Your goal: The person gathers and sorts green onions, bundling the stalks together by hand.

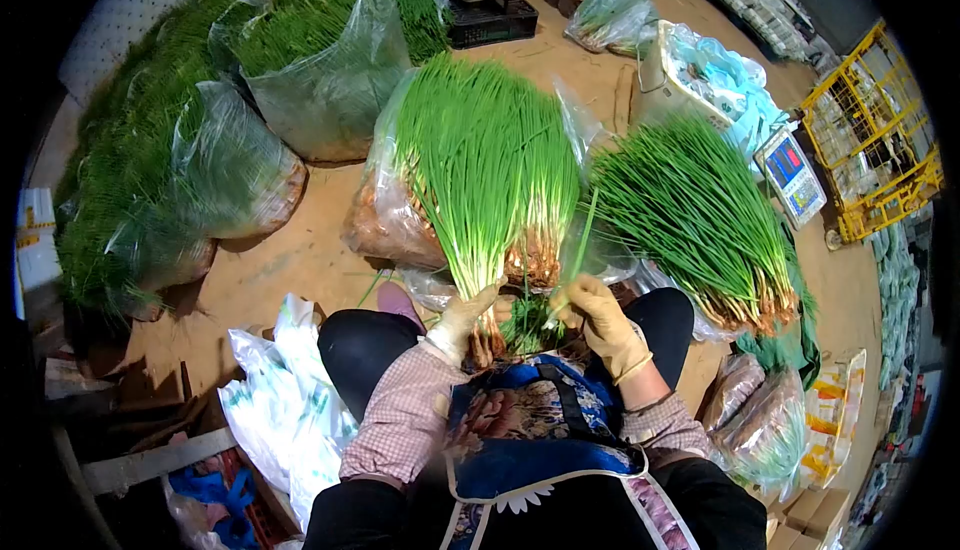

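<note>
My left hand (462,322), in a pale glove, is wrapped round the white lower stems of a bunch of green onions (468,215), with the brown roots sticking out below it. In its yellowish glove, my right hand (604,324) pinches a single green onion stalk (584,240) that points upward. More green onions (545,180) with brown roots stand in a clear plastic bag (390,215) just beyond my hands. Loose green trimmings (527,325) lie between my knees. To the right rests a large pile of green onions (700,220), roots toward me.
Big bags of greens (330,90) line the left. White plastic bags (290,390) lie by my left leg. At right are a digital scale display (792,176), a white bin (672,80) with blue plastic, a yellow crate (870,130) and bagged bundles (765,420).
</note>
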